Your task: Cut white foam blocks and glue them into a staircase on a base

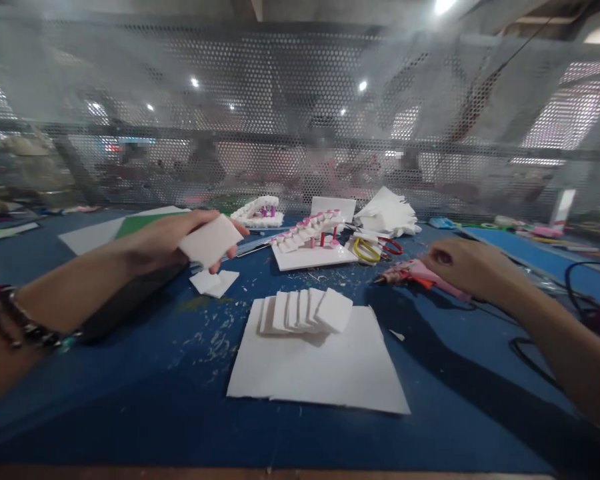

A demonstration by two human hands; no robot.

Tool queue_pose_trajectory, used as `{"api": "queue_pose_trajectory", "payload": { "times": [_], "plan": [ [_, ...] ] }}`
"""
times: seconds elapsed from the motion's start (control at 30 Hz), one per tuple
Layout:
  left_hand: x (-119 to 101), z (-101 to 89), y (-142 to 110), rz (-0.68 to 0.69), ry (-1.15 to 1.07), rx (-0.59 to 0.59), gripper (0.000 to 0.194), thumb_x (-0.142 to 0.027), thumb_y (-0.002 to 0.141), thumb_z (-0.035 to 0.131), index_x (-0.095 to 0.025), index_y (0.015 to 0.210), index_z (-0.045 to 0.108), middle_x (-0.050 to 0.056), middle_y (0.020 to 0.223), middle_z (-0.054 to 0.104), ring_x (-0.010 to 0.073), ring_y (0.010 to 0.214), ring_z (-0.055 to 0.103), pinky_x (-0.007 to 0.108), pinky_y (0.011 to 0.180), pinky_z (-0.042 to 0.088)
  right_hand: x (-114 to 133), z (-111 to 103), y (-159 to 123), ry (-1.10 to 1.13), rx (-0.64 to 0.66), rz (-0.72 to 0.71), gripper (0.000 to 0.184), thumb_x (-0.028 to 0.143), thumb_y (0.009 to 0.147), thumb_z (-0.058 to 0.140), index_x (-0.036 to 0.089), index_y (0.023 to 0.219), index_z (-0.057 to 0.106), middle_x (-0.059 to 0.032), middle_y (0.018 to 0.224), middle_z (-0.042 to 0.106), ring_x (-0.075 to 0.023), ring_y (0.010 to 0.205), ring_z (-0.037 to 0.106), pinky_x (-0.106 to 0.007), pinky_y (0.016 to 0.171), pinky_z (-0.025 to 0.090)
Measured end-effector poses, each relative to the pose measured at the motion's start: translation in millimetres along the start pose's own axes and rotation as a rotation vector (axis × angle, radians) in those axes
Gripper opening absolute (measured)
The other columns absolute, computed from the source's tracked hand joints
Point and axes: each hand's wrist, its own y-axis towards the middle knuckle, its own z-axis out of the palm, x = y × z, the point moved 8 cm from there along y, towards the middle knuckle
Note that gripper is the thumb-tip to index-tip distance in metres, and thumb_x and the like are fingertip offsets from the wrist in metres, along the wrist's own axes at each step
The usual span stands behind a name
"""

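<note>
My left hand (203,223) is closed on a small white foam square (213,241), raised above the table at the left. Just below it another white foam piece (215,283) lies on the blue tabletop. At the right, my right hand (453,261) is curled at the handle of a pink hot glue gun (410,272), its nozzle pointing left, low over the table; part of the grip is hidden. Between my hands lies a white foam sheet (320,373). A leaning row of small white foam squares (300,310) stands along its far edge.
A white stair model (310,230) on pink and red posts stands farther back, with a second model (260,212) behind it. Nearby are yellow- and red-handled scissors (367,249) and stacked white pieces (387,212). A black cable (525,353) runs at right. Perforated metal panels (300,100) close off the back.
</note>
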Motion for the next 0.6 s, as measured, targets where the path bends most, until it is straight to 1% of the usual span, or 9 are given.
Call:
{"api": "queue_pose_trajectory", "payload": {
  "times": [0.07, 0.13, 0.17, 0.27, 0.37, 0.43, 0.47, 0.53, 0.6],
  "plan": [
    [-2, 10.4, 6, -0.003, -0.026, 0.043, 0.042, -0.034, 0.091, 0.019, -0.009, 0.11, 0.048, 0.0, 0.065, 0.058, 0.0094, 0.043, 0.051, 0.02, 0.048, 0.04, -24, 4, -3, -0.023, 0.046, 0.083, 0.023, 0.038, 0.068, 0.047, 0.022, 0.051, 0.046, -0.0063, 0.055, 0.055, -0.0196, 0.052, 0.051, -0.03, 0.049, 0.034],
    [-6, 21.3, 12, 0.029, -0.004, 0.102, 0.037, -0.032, 0.09, 0.025, -0.012, 0.111, 0.047, 0.0, 0.069, 0.059, 0.0095, 0.044, 0.053, 0.02, 0.047, 0.04, -42, 15, -8, -0.01, 0.119, 0.131, 0.026, 0.039, 0.067, 0.048, 0.022, 0.047, 0.045, -0.0049, 0.048, 0.053, -0.0193, 0.047, 0.051, -0.03, 0.047, 0.035],
    [-9, 25.8, 15, 0.054, 0.015, 0.123, 0.033, -0.029, 0.089, 0.028, -0.012, 0.111, 0.047, 0.0, 0.071, 0.059, 0.0097, 0.046, 0.055, 0.019, 0.047, 0.04, -47, 21, -11, 0.008, 0.16, 0.14, 0.03, 0.039, 0.069, 0.046, 0.022, 0.045, 0.045, -0.0042, 0.044, 0.052, -0.0186, 0.044, 0.051, -0.029, 0.046, 0.035],
    [-26, 33.1, 23, 0.147, 0.049, 0.128, 0.028, -0.024, 0.088, 0.034, -0.012, 0.109, 0.047, 0.002, 0.076, 0.06, 0.0086, 0.046, 0.055, 0.017, 0.043, 0.038, -52, 38, -17, 0.079, 0.266, 0.119, 0.039, 0.04, 0.076, 0.037, 0.022, 0.043, 0.047, -0.0038, 0.043, 0.055, -0.0167, 0.041, 0.052, -0.028, 0.045, 0.037],
    [-45, 35.6, 29, 0.235, 0.019, 0.104, 0.027, -0.025, 0.09, 0.031, -0.011, 0.108, 0.046, 0.002, 0.075, 0.061, 0.0032, 0.035, 0.044, 0.015, 0.036, 0.031, -47, 47, -19, 0.142, 0.319, 0.068, 0.037, 0.043, 0.075, 0.037, 0.021, 0.049, 0.052, -0.0037, 0.048, 0.06, -0.0157, 0.044, 0.055, -0.027, 0.045, 0.04],
    [-53, 38.2, 33, 0.271, -0.015, 0.096, 0.024, -0.024, 0.091, 0.031, -0.012, 0.105, 0.046, 0.0, 0.075, 0.06, 0.001, 0.035, 0.04, 0.014, 0.036, 0.031, -43, 48, -19, 0.168, 0.321, 0.036, 0.032, 0.042, 0.074, 0.039, 0.021, 0.054, 0.053, -0.0031, 0.048, 0.06, -0.0151, 0.044, 0.055, -0.026, 0.044, 0.041],
    [-52, 39.8, 36, 0.268, -0.039, 0.089, 0.021, -0.022, 0.091, 0.032, -0.012, 0.102, 0.047, -0.001, 0.074, 0.059, 0.0011, 0.037, 0.042, 0.014, 0.039, 0.033, -41, 48, -18, 0.176, 0.311, 0.02, 0.03, 0.041, 0.073, 0.039, 0.021, 0.055, 0.053, -0.0028, 0.048, 0.059, -0.0149, 0.043, 0.054, -0.025, 0.042, 0.04],
    [-43, 44.8, 44, 0.224, -0.088, 0.079, 0.018, -0.019, 0.089, 0.032, -0.012, 0.092, 0.048, -0.001, 0.069, 0.056, 0.0033, 0.043, 0.048, 0.015, 0.046, 0.039, -38, 46, -16, 0.18, 0.265, -0.012, 0.027, 0.037, 0.072, 0.038, 0.022, 0.055, 0.051, -0.0033, 0.048, 0.059, -0.0153, 0.043, 0.053, -0.026, 0.042, 0.04],
    [-30, 52.0, 53, 0.17, -0.092, 0.081, 0.017, -0.016, 0.087, 0.033, -0.011, 0.079, 0.048, -0.002, 0.06, 0.053, 0.0065, 0.047, 0.051, 0.018, 0.049, 0.042, -36, 42, -13, 0.17, 0.187, -0.04, 0.026, 0.035, 0.072, 0.036, 0.023, 0.054, 0.048, -0.0061, 0.052, 0.06, -0.0175, 0.048, 0.055, -0.029, 0.047, 0.043]
  ]
}}
